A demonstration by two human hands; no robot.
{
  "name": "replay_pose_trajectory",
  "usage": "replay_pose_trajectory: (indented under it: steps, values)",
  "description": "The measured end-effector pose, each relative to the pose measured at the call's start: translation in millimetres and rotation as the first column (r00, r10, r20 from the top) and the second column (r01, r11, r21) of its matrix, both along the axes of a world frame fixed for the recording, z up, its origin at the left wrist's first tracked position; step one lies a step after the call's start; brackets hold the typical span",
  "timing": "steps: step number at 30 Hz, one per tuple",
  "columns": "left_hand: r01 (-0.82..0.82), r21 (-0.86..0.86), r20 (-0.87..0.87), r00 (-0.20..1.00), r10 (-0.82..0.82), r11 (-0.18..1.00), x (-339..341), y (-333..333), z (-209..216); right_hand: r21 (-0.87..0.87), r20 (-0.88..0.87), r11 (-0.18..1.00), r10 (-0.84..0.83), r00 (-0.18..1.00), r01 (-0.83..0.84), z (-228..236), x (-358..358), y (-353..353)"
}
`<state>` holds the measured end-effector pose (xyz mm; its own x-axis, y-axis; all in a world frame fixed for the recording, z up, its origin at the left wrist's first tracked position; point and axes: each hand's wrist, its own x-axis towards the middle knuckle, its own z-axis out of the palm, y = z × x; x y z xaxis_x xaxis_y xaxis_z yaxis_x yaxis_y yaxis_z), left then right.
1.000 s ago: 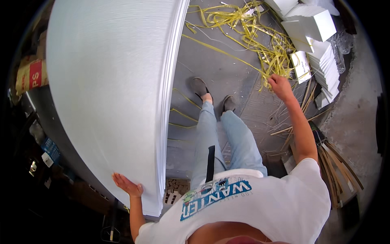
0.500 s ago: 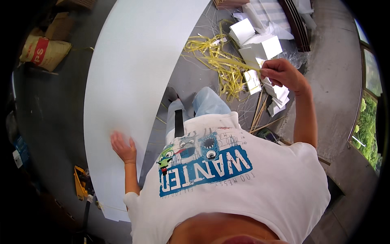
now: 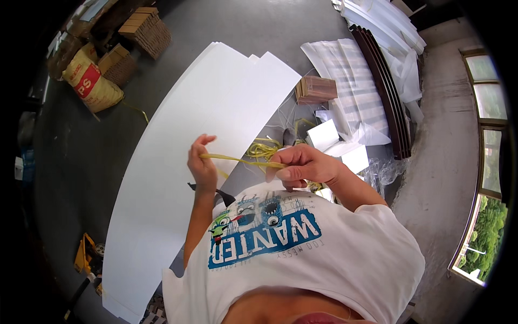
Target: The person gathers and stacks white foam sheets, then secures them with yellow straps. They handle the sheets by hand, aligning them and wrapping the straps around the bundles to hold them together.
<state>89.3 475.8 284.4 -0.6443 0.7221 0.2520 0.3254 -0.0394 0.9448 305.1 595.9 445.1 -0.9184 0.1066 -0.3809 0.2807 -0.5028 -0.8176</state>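
Observation:
A narrow yellow plastic strap (image 3: 232, 157) stretches between my two hands in front of my chest, sagging slightly. My left hand (image 3: 202, 162) is raised over the edge of the white sheets with its fingers curled, and the strap's left part passes into it. My right hand (image 3: 307, 166) pinches the strap between thumb and fingers. Below and behind both hands lies a long stack of large white sheets (image 3: 178, 124), its far end stepped and uneven. A heap of loose yellow strapping (image 3: 263, 148) lies on the floor beyond my right hand, partly hidden by it.
White foam blocks (image 3: 324, 135), a bundle of brown pieces (image 3: 316, 89) and dark brown curved strips (image 3: 380, 92) lie at the right, near the wall. At the left are a yellow sack (image 3: 93, 81), stacked brown boards (image 3: 144, 31) and a yellow tool (image 3: 85, 252).
My left hand has lifted off the white sheets and taken hold of the strap. My right hand has come in from the right with it. The view now reaches the sheets' far end.

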Motion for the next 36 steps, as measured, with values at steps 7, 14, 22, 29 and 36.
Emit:
replay_pose_trajectory:
  steps: [7, 14, 22, 29, 36]
  values:
    - [-0.61, -0.505, -0.544, 0.774, 0.323, 0.611, -61, 96, -134, 0.065, 0.064, 0.909, -0.415, 0.908, 0.411, -97, 101, 205]
    - [-0.674, -0.612, -0.692, 0.71, 0.133, 0.415, -44, 108, -142, 0.251, 0.369, 0.784, -0.619, 0.693, 0.567, -277, 128, 418]
    - [-0.773, -0.583, -0.702, 0.634, 0.326, 0.248, -21, 202, -145, 0.226, 0.451, 0.973, -0.148, 0.88, 0.048, -306, -78, 358]
    - [-0.823, -0.555, -0.727, 0.55, 0.41, 0.119, -27, 235, -135, 0.109, 0.539, 0.988, -0.153, 0.828, 0.112, -309, -119, 387]
    - [-0.804, -0.594, -0.733, 0.532, 0.424, -0.018, -32, 241, -124, -0.186, 0.645, 0.878, 0.448, 0.619, -0.442, -351, -129, 456]
